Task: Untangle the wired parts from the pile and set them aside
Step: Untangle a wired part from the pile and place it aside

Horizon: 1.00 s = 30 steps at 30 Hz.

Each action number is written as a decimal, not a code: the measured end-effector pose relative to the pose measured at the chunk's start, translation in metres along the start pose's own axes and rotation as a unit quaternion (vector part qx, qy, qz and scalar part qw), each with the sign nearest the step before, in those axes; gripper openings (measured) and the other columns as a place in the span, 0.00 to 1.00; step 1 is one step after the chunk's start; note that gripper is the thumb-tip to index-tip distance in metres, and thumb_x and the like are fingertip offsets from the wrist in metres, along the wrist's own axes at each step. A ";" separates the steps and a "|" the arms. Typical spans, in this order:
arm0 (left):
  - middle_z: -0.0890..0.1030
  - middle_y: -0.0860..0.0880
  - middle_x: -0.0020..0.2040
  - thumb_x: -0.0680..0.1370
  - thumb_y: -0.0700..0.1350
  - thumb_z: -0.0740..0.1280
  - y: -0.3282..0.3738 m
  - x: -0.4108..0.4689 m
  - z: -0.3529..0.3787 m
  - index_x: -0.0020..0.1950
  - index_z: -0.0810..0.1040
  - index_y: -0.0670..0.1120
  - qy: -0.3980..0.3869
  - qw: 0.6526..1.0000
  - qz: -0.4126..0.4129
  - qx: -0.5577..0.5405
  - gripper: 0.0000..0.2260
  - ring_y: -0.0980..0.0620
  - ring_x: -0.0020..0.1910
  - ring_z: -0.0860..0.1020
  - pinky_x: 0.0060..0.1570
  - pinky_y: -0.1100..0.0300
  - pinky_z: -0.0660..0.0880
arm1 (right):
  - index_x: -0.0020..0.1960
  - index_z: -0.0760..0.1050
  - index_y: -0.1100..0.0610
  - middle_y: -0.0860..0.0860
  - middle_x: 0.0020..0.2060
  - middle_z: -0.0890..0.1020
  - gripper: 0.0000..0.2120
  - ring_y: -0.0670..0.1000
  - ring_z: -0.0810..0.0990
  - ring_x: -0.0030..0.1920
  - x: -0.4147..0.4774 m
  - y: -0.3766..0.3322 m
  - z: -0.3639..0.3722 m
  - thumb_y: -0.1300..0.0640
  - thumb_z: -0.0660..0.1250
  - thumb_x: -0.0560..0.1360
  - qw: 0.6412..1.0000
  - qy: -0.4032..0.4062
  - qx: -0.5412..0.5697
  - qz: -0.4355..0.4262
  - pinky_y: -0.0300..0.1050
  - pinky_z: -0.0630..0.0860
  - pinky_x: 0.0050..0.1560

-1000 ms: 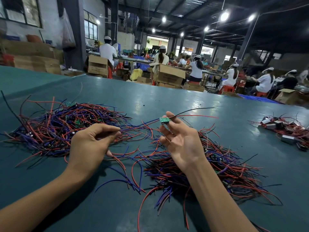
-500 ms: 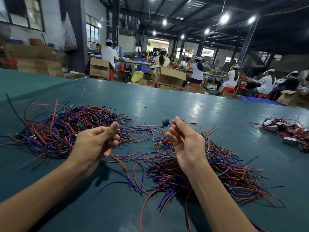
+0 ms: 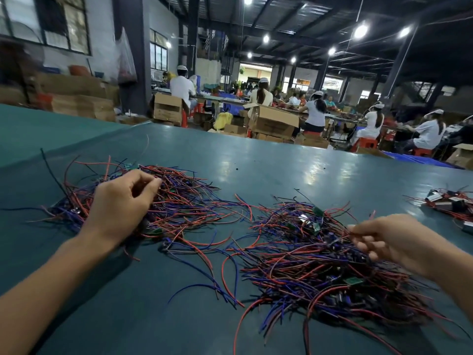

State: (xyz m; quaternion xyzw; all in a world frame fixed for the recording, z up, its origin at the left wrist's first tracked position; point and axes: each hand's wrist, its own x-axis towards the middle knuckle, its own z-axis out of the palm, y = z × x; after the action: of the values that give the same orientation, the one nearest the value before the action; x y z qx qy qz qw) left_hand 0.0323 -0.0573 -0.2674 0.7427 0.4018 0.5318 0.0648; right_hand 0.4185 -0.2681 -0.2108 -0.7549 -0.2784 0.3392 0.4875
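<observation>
Evidently to single out one part, the left hand (image 3: 122, 208) pinches a narrow grip on wires (image 3: 167, 187) in the left pile (image 3: 197, 208); the grip of the blurred right hand (image 3: 391, 243) cannot be told.

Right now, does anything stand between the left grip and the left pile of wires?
Nothing visible does. The left grip lies over the near side of the left pile, its curled fingertips down at the wires. Whether they pinch one, I cannot tell.
</observation>
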 end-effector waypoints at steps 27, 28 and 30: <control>0.71 0.59 0.60 0.75 0.57 0.74 -0.046 0.022 -0.024 0.51 0.85 0.59 -0.413 0.895 0.084 0.144 0.07 0.56 0.61 0.63 0.62 0.60 0.62 | 0.33 0.71 0.55 0.57 0.29 0.80 0.21 0.61 0.77 0.30 -0.045 -0.032 0.177 0.45 0.62 0.80 0.760 0.198 -0.404 -0.468 0.46 0.65 0.31; 0.72 0.57 0.60 0.74 0.57 0.74 -0.045 0.022 -0.024 0.51 0.85 0.57 -0.389 0.904 0.096 0.152 0.09 0.54 0.61 0.63 0.63 0.57 0.63 | 0.33 0.70 0.54 0.56 0.29 0.80 0.19 0.61 0.78 0.29 -0.049 -0.023 0.195 0.46 0.64 0.80 0.743 0.189 -0.408 -0.496 0.45 0.65 0.30; 0.75 0.53 0.60 0.73 0.58 0.73 -0.038 0.020 -0.024 0.51 0.87 0.53 -0.321 0.925 0.138 0.149 0.13 0.51 0.59 0.65 0.62 0.50 0.66 | 0.32 0.71 0.53 0.53 0.26 0.78 0.18 0.60 0.76 0.25 -0.051 -0.008 0.216 0.51 0.71 0.77 0.708 0.173 -0.388 -0.564 0.43 0.65 0.26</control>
State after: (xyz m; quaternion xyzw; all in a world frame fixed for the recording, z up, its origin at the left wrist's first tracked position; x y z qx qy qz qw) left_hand -0.0058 -0.0267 -0.2618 0.9227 0.3277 0.2029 0.0044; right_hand 0.2172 -0.1849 -0.2553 -0.6253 -0.6700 -0.2732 0.2922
